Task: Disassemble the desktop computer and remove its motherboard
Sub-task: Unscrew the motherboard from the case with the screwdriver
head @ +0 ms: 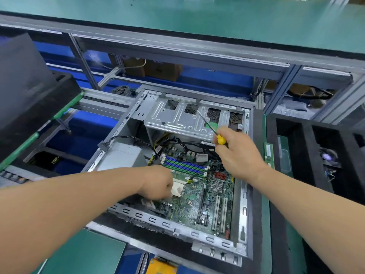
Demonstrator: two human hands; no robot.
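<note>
**Fingers at the socket, screwdriver raised over the open case**

Fingers of the left hand (158, 184) curl down onto the motherboard (197, 196) at the pale square CPU socket (177, 187); whether they pinch anything there cannot be told, since the back of the hand hides the fingertips. Just below the hand, something white shows between it and the board, too blurred to name.

Fingers of the right hand (237, 153) wrap round the yellow handle of a screwdriver (216, 134), held above the board's far edge with the thin shaft slanting up and left over the metal drive cage (177, 117).

The motherboard lies flat in the open desktop case (242, 196), which rests on its side. Blue and black memory slots (184, 166) run across it between the two hands, a small grey heatsink (216, 184) sits to the right of the socket, and white and black expansion slots (219, 212) run toward the near edge. Black cable bundles (187, 144) cross over the board's far side under the drive cage, and a yellow-tipped lead (190, 180) lies just beside the socket. The grey power supply (122, 155) fills the case's left corner, partly behind the left forearm.

Black foam trays (316, 155) stand right of the case, a memory stick (269, 155) lying between them and it. A dark panel (23, 86) leans at the left, and a green-topped bench (197, 20) runs across beyond.
</note>
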